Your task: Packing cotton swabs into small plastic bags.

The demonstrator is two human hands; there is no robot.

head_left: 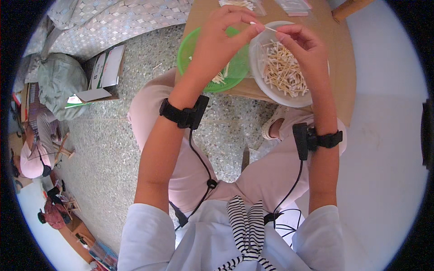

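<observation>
A single cotton swab [270, 29] stretches between my two hands above the bowls. Its left part is pinched by the thumb and index finger of my left hand [221, 38], with a white tip showing past the thumb. My right hand [307, 49] has thumb and index finger closed at the swab's other end. Beneath the right hand, a white bowl [258, 83] holds a heap of cotton swabs [282, 67]. Under the left hand stands a green bowl [184, 56] with a few swabs [220, 77] in it, partly hidden by that hand and wrist.
Both bowls stand on a brown tabletop [340, 67]. More swabs [237, 4] and clear plastic bags [294, 7] lie at its far side. An opened carton [106, 70] and a grey-green sack [62, 83] are on the left floor. Other people [36, 160] sit farther left.
</observation>
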